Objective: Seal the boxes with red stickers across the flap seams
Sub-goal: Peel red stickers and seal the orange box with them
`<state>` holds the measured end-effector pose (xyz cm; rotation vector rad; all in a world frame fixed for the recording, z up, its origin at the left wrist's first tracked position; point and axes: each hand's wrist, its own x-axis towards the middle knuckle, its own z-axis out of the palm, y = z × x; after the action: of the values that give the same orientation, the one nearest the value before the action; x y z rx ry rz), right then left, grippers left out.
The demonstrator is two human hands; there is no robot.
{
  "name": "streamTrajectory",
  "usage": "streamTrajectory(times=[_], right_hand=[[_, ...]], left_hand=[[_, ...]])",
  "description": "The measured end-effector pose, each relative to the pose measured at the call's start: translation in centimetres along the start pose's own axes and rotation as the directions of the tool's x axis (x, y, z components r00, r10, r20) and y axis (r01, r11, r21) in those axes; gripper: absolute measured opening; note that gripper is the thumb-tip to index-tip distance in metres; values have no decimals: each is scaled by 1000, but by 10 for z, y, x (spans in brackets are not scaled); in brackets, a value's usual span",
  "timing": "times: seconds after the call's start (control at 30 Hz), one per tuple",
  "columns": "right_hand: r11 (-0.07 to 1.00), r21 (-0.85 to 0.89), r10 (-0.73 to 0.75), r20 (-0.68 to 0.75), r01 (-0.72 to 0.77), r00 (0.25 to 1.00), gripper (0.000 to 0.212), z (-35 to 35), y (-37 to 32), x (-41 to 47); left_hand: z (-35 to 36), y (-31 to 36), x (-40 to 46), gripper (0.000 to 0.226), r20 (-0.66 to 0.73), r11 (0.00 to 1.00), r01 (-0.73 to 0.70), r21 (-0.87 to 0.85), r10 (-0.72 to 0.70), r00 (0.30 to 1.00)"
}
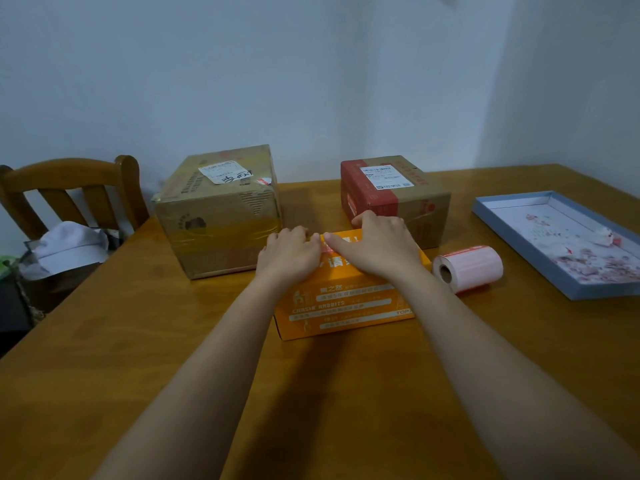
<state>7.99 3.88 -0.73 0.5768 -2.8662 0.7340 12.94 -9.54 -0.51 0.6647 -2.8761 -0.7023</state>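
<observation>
Orange box (349, 299) sits on the wooden table (173, 358) directly in front of the person, closest of the three boxes, likely pulled near so both hands can bear down on its top; left hand (289, 252) rests on the box's top left part, fingers curled under with knuckles up, gripping nothing that I can make out, seemingly bracing the box and flap so it does not slide; right hand (379, 245) lies flat and open on the top, palm down, fingers spread, thumb reaching left toward the left hand; between the two hands a red sticker (327, 249) shows as a small reddish-white patch, apparently being pressed flat across the flap seam, though the seam itself is hidden under the hands; whether the sticker is fully stuck down I cannot tell; sticker roll (467, 268) lies on its side just right of the orange box, near the right forearm, kept within easy reach for the next peel; large brown box (218, 209) stands behind and left, red-taped box (394, 199) behind and right, both apart from the hands and probably waiting their turn or already done, unclear which; blue tray (502, 216) at far right holds scraps, perhaps peeled backing; chair (69, 192) at left.
</observation>
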Motion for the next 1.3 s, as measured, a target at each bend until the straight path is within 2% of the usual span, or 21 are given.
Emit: streamTrajectory(times=[0.13,0.3,0.53,0.67,0.97,1.2,1.27,1.3], right_hand=[[999,-36,28,19,-27,999,77,1,-1,4],[997,53,55,59,-58,997,60,-1,0,10],[979,183,67,109,-86,992,44,-6,2,17],[953,289,61,104,-89,993,37,-11,5,17],[926,374,28,77,-55,997,33,-18,12,13],[910,412,36,14,-39,999,34,-17,20,7],[943,333,3,-9,1,1000,30,-13,16,3],[969,247,-21,12,18,1000,38,-9,13,2]], left_hand=[[1,1,1,52,12,1000,-9,29,8,1000],[1,3,2,53,27,999,10,43,-11,1000],[-2,3,3,46,36,999,19,-38,-17,999],[-1,-1,9,44,50,987,48,-153,-41,998],[-4,-4,8,43,72,969,64,-241,-48,996],[-4,-5,4,40,58,951,63,-303,-48,997],[-6,-4,2,41,54,946,71,-315,-57,997],[-6,-2,1,41,63,950,66,-304,-49,997]])
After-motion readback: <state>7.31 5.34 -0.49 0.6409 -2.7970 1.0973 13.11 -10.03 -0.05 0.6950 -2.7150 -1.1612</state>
